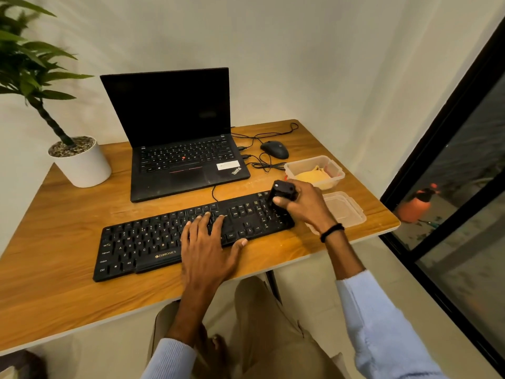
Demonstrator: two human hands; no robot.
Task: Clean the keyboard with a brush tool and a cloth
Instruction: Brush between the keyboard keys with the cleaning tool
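Black, matte and long, the keyboard [169,239] lies slantwise across the frame's centre on a wood-grain table [54,269]. At its right end the right hand [306,206] grips a blocky black brush tool [282,194]; the left hand [207,242] presses spread flat on the keys. Right of centre, a clear plastic box [332,166] holds a yellow cloth [314,177].

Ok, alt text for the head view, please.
A person's right hand grips a black brush tool on the right end of a black keyboard while the left hand rests flat on its keys. Behind on the wooden desk sit an open laptop, a mouse and a clear tub holding a yellow cloth.
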